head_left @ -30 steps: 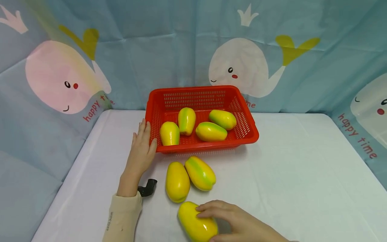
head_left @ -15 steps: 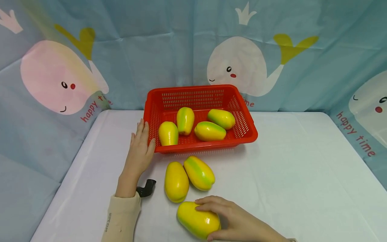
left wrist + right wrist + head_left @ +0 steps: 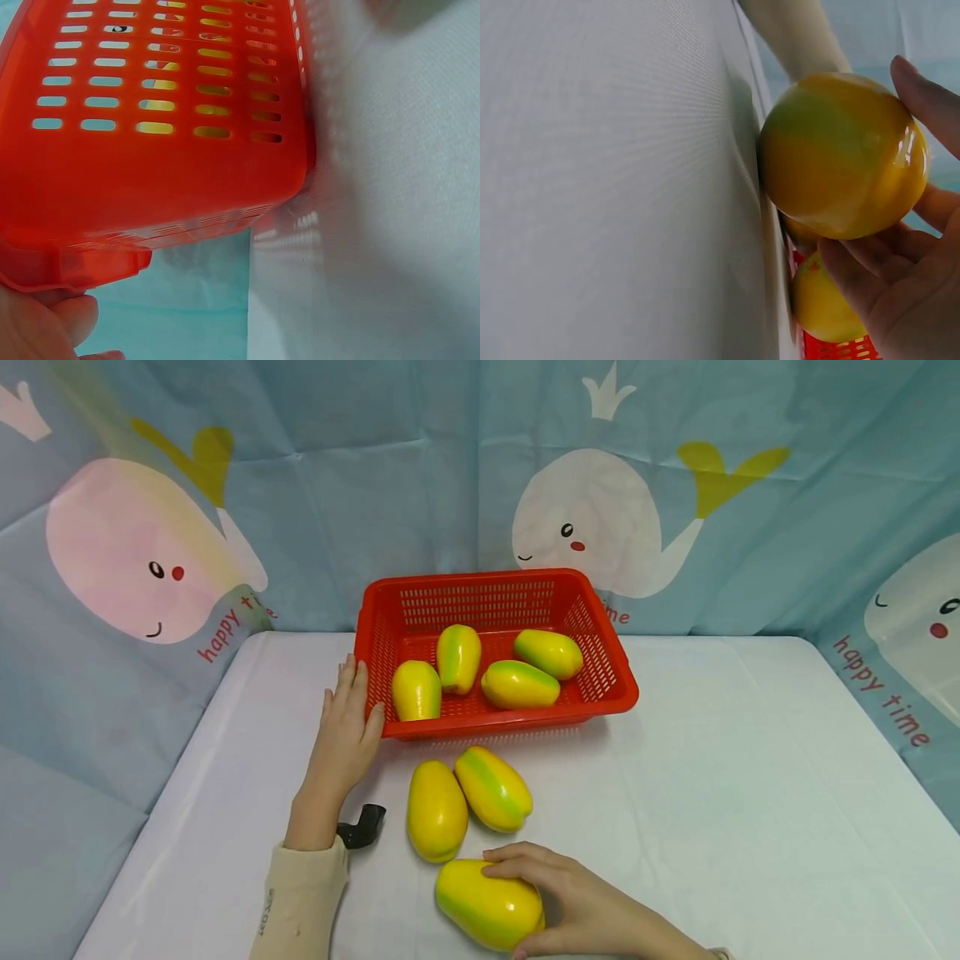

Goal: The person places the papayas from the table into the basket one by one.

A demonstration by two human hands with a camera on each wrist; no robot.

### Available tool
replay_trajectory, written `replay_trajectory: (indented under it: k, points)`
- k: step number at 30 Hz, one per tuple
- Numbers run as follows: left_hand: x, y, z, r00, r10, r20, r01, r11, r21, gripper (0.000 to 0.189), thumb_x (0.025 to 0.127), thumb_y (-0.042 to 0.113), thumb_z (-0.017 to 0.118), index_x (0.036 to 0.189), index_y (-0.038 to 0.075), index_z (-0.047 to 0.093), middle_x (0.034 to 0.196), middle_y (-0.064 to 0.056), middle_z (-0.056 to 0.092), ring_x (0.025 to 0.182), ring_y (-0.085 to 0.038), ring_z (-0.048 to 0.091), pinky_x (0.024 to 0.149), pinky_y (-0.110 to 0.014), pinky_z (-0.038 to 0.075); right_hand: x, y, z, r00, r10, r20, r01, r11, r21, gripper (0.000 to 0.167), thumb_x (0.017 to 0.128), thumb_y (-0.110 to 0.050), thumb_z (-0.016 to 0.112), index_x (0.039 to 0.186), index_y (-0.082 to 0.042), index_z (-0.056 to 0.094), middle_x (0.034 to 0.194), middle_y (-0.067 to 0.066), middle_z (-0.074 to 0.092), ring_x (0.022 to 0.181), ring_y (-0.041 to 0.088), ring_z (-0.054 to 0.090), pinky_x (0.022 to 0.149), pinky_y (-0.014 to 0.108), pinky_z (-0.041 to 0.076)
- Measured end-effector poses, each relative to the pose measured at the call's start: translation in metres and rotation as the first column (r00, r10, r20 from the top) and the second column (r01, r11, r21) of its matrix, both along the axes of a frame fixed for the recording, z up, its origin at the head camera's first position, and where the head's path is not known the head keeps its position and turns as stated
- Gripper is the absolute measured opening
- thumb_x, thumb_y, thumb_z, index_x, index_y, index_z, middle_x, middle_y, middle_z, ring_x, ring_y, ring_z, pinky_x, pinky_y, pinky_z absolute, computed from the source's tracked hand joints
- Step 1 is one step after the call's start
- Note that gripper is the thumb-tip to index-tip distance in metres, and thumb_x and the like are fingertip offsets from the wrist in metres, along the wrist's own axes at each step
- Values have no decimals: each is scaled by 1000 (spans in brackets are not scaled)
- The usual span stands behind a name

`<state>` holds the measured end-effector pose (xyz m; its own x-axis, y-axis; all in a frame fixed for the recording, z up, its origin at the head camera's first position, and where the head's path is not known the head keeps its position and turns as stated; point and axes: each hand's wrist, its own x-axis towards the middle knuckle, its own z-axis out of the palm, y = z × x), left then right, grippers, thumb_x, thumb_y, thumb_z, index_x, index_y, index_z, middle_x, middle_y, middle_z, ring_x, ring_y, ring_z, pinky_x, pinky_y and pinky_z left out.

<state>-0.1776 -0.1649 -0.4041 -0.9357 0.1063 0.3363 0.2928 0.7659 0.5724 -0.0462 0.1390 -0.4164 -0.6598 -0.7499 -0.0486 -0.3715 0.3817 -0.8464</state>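
My right hand [image 3: 581, 902] holds a yellow-green papaya [image 3: 487, 906] at the front of the table, fingers curved over its far side and thumb at its near end. In the right wrist view this papaya [image 3: 840, 157] sits between thumb and fingers, close over the white cloth. My left hand [image 3: 345, 731] rests along the left rim of a red plastic basket [image 3: 495, 722], fingers extended. The left wrist view shows the fingers [image 3: 75, 319] right at the basket's rim. Two more papayas, one upright [image 3: 437, 812] and one slanted [image 3: 493, 789], lie side by side before the basket.
Several papayas lie inside the basket, one at its left end [image 3: 417, 692] and one at its right [image 3: 549, 653]. A black curved object [image 3: 363, 827] shows beside the left wrist. A blue curtain [image 3: 375, 510] with whale prints hangs behind the white-covered table [image 3: 735, 793].
The right hand has closed further round the front papaya, which has turned slightly and lies more sideways. The left hand stays at the basket rim, and the whole head view has shifted a little.
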Motion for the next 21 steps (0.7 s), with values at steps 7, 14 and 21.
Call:
replay_trajectory:
  k: [7, 14, 21]
  points:
    - [0, 0, 1, 1000, 0, 4, 0, 1000, -12, 57, 97, 16, 41, 144, -10, 24, 155, -21, 13, 142, -37, 12, 109, -60, 9, 0, 0, -2, 1000, 2, -7, -2, 1000, 7, 64, 80, -41, 72, 137, -34, 43, 144, -7, 40, 129, 13, 41, 104, 41, 37]
    - [0, 0, 2, 1000, 4, 9, -4, 1000, -17, 57, 97, 16, 41, 145, -9, 24, 155, -22, 13, 141, -37, 12, 109, -60, 10, 1, -1, -2, 1000, -7, 1, 7, 1000, 19, 64, 80, -43, 72, 137, -35, 43, 144, -8, 40, 128, 13, 41, 103, 43, 38]
    - [0, 0, 2, 1000, 4, 21, -4, 1000, -13, 57, 97, 17, 41, 145, -8, 23, 155, -20, 12, 142, -35, 10, 110, -59, 9, 1, -1, -3, 1000, 4, -1, -4, 1000, 1, 63, 81, -40, 72, 137, -34, 43, 145, -7, 40, 128, 12, 41, 103, 39, 38]
